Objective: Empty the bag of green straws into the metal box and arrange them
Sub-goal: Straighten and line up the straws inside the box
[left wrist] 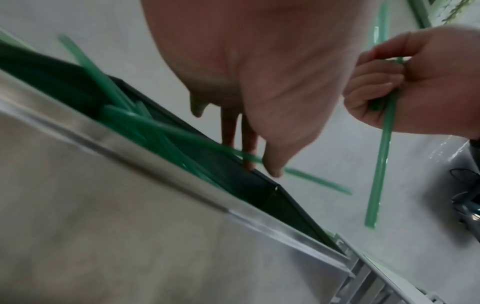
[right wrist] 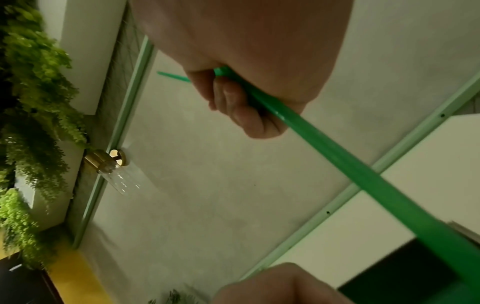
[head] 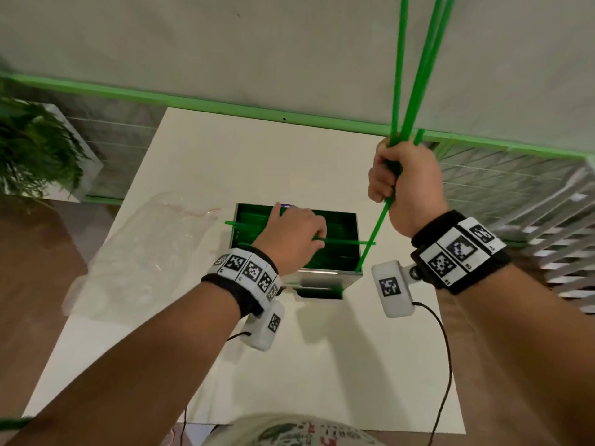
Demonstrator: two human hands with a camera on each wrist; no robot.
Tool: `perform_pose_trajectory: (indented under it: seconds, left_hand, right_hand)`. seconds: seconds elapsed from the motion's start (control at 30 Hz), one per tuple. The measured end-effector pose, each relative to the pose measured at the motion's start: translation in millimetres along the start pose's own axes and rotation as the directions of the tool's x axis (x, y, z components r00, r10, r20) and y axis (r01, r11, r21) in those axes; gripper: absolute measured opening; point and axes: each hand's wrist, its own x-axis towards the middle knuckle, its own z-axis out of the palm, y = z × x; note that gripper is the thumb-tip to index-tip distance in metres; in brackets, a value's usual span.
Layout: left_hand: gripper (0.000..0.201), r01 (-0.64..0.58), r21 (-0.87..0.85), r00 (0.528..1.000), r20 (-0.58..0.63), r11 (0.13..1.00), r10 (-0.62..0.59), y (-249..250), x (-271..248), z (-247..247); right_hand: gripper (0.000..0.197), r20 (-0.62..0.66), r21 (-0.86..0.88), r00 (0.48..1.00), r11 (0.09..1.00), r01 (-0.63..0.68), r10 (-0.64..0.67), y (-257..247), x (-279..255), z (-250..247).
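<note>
While most of the straws lay inside the box, some crossed over each other and a few stuck out past its left and right walls. The box stood on the white bench, near the middle. The right hand was raised above the box's right side, and its fingers were curled around a small bundle of straws that fanned upward, while one straw hung down toward the near right corner of the box. The left hand reached over the open box and pinched one straw that lay across it. The bag lay flat and limp on the bench just left of the box, and it looked empty.

I judged that the emptying was done and the arranging was in hand. The next move probably called for laying the held bundle into the box along its length, and turning the crossed straws parallel to the others.
</note>
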Motion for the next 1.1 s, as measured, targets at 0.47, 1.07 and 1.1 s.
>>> perform_pose_trajectory:
  seconds: [0.47, 1.07, 1.1]
  left_hand:
    - [0.047, 0.072, 0.064, 0.892, -0.45, 0.995, -0.036, -87, -49, -5]
    - [0.085, 0.091, -0.647, 0.798, -0.407, 0.757, -0.444, -118, -76, 5]
    - [0.084, 0.07, -0.663, 0.776, -0.434, 0.746, -0.458, -120, -74, 3]
  right_hand:
    - [0.019, -0.079, -0.364, 0.945, 0.892, 0.27, -0.318, 45, -10, 66]
    - [0.039, 0.106, -0.981, 0.987, -0.149, 0.124, 0.124, 144, -22, 35]
    - [0.04, 0.106, -0.982, 0.985, -0.139, 0.125, 0.136, 143, -23, 35]
